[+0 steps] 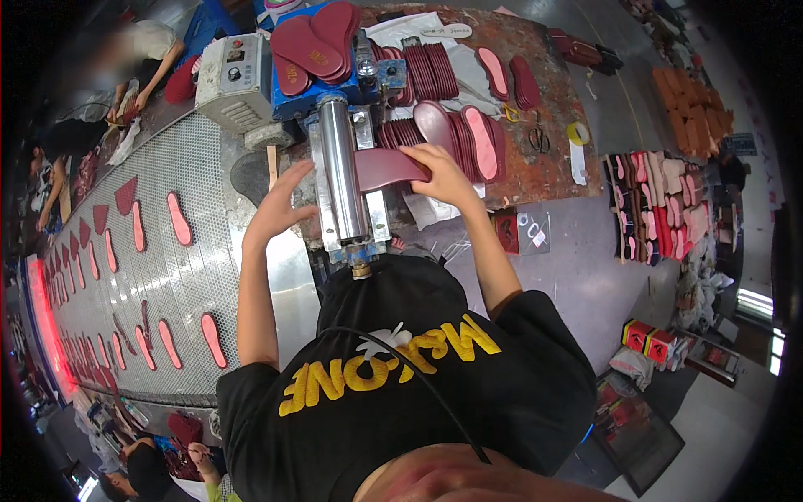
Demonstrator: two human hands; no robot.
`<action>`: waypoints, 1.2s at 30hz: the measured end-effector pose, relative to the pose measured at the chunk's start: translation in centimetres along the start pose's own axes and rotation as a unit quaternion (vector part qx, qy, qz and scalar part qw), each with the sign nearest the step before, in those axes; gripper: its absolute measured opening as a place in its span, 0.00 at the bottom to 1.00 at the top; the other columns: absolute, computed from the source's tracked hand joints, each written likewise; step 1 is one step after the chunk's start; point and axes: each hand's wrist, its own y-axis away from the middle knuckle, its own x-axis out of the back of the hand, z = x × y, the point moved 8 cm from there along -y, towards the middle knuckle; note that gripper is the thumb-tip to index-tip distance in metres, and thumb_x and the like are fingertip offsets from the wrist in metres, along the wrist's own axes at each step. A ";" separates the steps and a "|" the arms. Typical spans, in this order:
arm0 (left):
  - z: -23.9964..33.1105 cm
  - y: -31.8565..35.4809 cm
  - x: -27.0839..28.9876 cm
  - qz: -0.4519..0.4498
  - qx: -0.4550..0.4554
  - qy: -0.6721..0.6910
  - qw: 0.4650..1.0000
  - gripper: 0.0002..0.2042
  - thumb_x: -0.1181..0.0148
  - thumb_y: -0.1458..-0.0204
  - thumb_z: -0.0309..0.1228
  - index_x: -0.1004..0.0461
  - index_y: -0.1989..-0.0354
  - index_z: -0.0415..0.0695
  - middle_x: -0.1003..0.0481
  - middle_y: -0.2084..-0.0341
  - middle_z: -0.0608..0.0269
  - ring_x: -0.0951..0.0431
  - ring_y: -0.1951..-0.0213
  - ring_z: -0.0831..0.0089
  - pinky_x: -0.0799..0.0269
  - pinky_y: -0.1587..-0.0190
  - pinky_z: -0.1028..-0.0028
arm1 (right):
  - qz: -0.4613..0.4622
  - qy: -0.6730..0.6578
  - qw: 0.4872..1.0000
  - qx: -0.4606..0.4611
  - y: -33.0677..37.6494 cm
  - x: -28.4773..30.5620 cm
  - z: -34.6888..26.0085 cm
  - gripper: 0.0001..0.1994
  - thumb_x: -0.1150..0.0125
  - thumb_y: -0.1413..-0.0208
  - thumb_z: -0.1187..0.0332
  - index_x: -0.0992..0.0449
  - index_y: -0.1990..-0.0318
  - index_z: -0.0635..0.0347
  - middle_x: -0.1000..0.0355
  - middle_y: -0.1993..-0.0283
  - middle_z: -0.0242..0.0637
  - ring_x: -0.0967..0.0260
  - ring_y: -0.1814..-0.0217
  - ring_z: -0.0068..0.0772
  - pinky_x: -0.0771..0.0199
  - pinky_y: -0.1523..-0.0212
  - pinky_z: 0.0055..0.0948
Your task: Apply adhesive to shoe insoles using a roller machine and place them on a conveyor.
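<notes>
My right hand (443, 174) grips one end of a glossy maroon insole (381, 169), thumb and fingers pinching its edge. The insole's other end meets the right side of a shiny metal roller (341, 176) on the bench machine. Across the roller, my left hand (283, 206) is open, thumb apart from the fingers, beside the machine's metal edge with nothing in it. Larger maroon insoles (314, 48) lie piled on the machine's blue housing (294, 99). Rows of maroon insoles (431, 71) stand packed on the bench just beyond my right hand.
Left of me, a perforated conveyor belt (188, 276) carries pink-faced insoles (179, 219). A grey control box (234, 84) sits beside the roller. Scissors (539, 140) and a tape roll (578, 134) lie on the worn bench (535, 180). Another person's arm (161, 74) works at far left.
</notes>
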 end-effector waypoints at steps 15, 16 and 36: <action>-6.0 3.8 3.5 0.077 0.031 -0.143 0.986 0.37 0.29 0.73 0.31 0.36 0.47 0.48 0.33 0.48 0.59 0.40 0.43 0.52 0.45 0.43 0.59 | -0.110 -0.097 0.940 -0.308 16.5 -15.4 16.6 0.15 0.41 0.55 0.73 0.29 0.56 0.64 0.26 0.65 0.38 0.28 0.64 0.26 0.29 0.62 0.26; -8.1 5.0 3.9 0.095 0.066 -0.143 0.983 0.37 0.29 0.73 0.31 0.36 0.47 0.48 0.33 0.48 0.59 0.40 0.43 0.52 0.45 0.43 0.59 | -0.146 -0.126 0.939 -0.284 18.2 -16.6 17.6 0.12 0.45 0.54 0.74 0.28 0.59 0.66 0.26 0.68 0.38 0.28 0.65 0.28 0.29 0.62 0.27; -23.9 41.9 -16.2 0.657 0.107 0.716 0.212 0.15 0.44 0.51 0.30 0.34 0.54 0.44 0.29 0.54 0.57 0.31 0.49 0.55 0.38 0.43 0.51 | -0.433 -0.054 0.822 -0.365 21.0 -25.7 24.6 0.12 0.43 0.52 0.68 0.24 0.62 0.67 0.24 0.66 0.39 0.27 0.65 0.30 0.30 0.63 0.28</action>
